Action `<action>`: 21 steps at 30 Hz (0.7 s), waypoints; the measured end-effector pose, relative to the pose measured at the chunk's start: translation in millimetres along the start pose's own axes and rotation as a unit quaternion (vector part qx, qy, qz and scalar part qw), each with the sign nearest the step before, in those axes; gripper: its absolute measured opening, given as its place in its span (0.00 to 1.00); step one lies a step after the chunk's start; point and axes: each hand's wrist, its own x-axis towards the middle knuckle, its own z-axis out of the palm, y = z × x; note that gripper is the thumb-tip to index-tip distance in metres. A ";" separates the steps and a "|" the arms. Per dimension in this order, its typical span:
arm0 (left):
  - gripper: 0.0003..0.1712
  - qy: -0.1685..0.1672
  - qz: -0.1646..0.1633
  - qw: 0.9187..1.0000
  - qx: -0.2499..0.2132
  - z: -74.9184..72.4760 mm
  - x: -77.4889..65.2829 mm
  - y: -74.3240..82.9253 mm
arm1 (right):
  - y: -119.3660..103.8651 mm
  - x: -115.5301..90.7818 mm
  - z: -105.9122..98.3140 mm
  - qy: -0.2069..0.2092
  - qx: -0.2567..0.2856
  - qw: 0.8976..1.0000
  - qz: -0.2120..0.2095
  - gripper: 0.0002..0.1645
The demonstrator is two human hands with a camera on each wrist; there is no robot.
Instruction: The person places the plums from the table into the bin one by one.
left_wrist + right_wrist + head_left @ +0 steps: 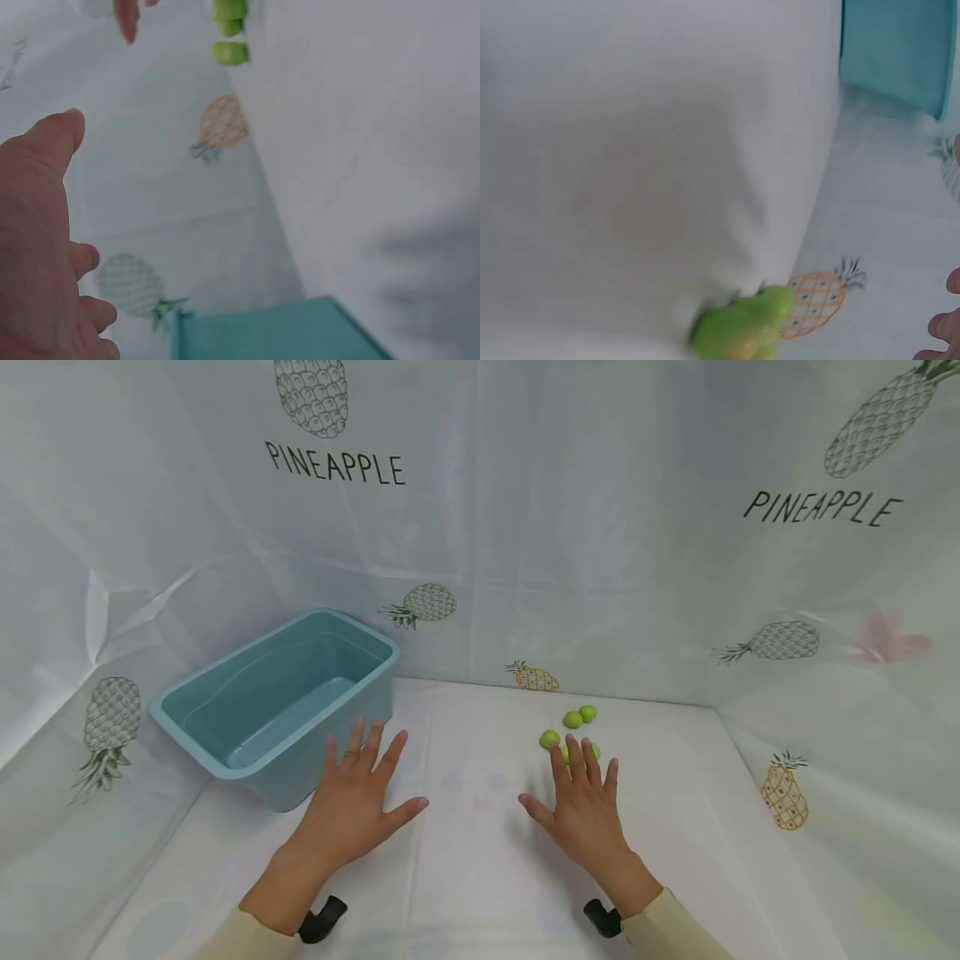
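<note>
My left hand (352, 810) hovers with fingers spread in front of a blue-green plastic tub (330, 718). It holds nothing, and in the left wrist view its thumb (60, 139) sticks out. Over the right part of the table my right hand (585, 814) is likewise spread, with nothing in it. Several small round green fruits, limes by their look (550, 739), lie just beyond its fingertips, some partly hidden behind the fingers. They form a blurred green cluster (742, 322) low in the right wrist view.
A white cloth (465, 860) covers the table. Behind and at the sides hangs pale sheeting printed with pineapples (427, 602). The tub stands at the back left against the sheeting. Each wrist has a black strap piece (322, 920) beside the sleeve.
</note>
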 end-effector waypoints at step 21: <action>0.50 -0.016 -0.155 0.986 -0.057 -83.4 -11.0 -213.4 | -169.0 96.8 7.7 -0.075 0.006 0.979 -0.192 0.52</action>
